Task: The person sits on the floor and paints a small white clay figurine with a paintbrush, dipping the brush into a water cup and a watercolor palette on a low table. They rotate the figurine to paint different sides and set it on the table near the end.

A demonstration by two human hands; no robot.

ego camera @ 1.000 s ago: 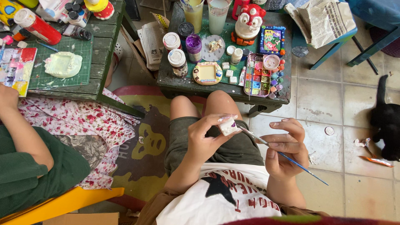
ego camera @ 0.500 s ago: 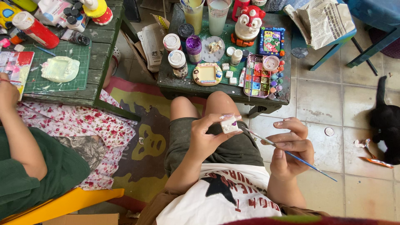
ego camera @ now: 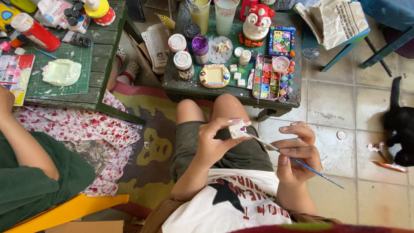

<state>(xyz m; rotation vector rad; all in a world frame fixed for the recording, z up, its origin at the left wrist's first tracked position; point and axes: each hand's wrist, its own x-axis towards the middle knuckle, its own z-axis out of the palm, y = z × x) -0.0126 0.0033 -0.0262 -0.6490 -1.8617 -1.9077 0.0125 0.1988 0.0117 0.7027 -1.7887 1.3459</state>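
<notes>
Desk (ego camera: 189, 88): at twelve o'clock from my hands, carrying a paint palette (ego camera: 269, 77).
Left hand (ego camera: 215, 140): I see it curled, pinching the small white piece (ego camera: 238, 128) over the lap.
Right hand (ego camera: 297, 151): fingers pressed on the brush (ego camera: 297, 160).
Brush axis: tip at ten o'clock, touching the piece; tail at four.
Change: brush lies flatter than a second ago.

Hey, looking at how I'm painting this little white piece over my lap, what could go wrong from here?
1. The left hand pinches the small white piece by fingertips only, above bare knees; a slip would likely drop it onto the lap or the floor.
2. The brush in the right hand touches the piece right beside the holding fingers, so paint may smear onto them or the shorts.
3. A black cat stands near your right side; it might jog the brush arm.
</notes>
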